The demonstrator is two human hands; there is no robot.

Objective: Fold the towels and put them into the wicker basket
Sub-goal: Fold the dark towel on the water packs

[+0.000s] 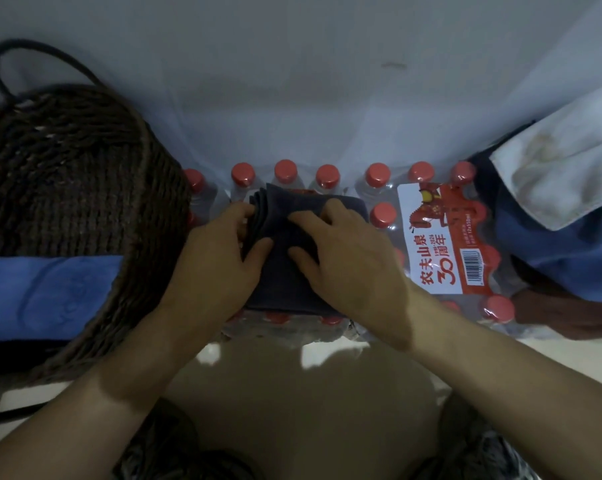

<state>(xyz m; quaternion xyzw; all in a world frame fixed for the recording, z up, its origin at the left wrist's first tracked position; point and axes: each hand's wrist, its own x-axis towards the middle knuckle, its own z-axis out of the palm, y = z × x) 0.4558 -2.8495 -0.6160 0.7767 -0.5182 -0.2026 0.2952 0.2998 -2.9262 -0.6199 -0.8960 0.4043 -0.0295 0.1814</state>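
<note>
Plastic bottle pack [431, 237]: both hands on soft folded dark towel [282, 271].

**Hidden and cut off**

Both hands cover much of the dark folded towel [278, 216]. The wicker basket [67, 174] and the blue towel [43, 292] inside it run off the left edge. The pile of cloths [562, 216], perhaps towels, is cropped at the right.

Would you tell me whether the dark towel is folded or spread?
Folded: the dark towel shows stacked layered edges at its left end.
</note>
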